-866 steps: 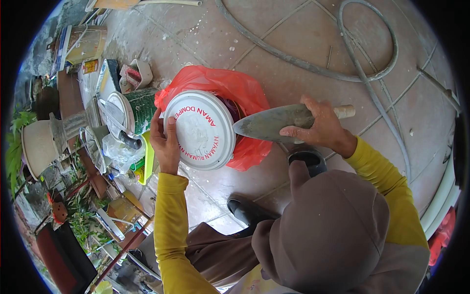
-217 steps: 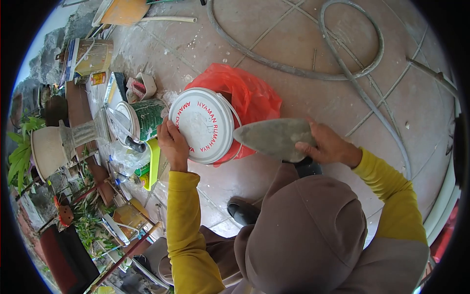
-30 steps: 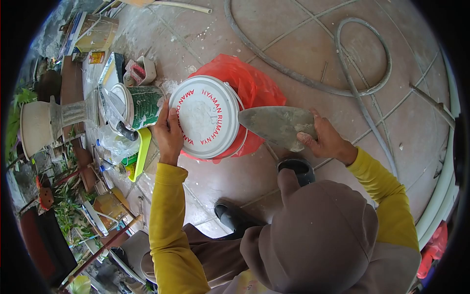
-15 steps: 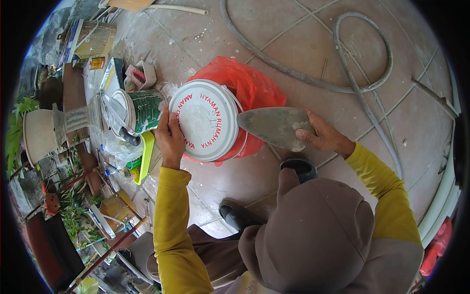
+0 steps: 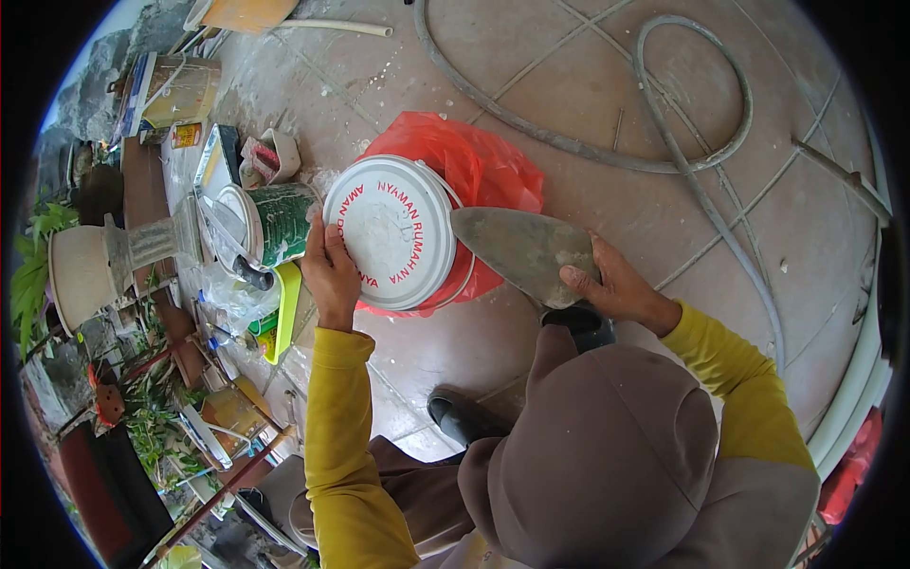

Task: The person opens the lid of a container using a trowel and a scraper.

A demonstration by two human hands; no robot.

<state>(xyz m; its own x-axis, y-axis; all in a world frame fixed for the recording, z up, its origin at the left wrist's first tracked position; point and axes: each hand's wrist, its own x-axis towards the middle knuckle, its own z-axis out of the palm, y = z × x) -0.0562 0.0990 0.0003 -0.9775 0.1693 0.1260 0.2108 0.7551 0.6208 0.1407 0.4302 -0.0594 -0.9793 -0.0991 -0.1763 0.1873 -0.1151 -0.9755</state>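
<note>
A paint bucket with a white lid [image 5: 391, 228] printed in red letters stands in front of me, its wire handle hanging at the right side. My left hand [image 5: 332, 275] grips the lid's left rim, fingers along the edge. In my right hand [image 5: 621, 280] is a pointed trowel [image 5: 521, 247], its broad grey blade smeared with dried material. The blade's tip reaches the lid's right rim, while the trowel's handle is hidden by my fingers. Behind and beneath the bucket spreads a red plastic bag [image 5: 507, 156].
To the left stand a green paint can [image 5: 284, 223] with a scraper [image 5: 223, 232] on it, a yellow-green tray [image 5: 284, 313] and a small white container [image 5: 282, 156]. A grey hose [image 5: 569, 152] loops over the tiled floor, and dark shoes [image 5: 464, 417] show below.
The trowel has tilted a little, its right end dropping as my right hand moves slightly down and left. My left hand keeps its place on the lid's rim. The whole view shifts slightly.
</note>
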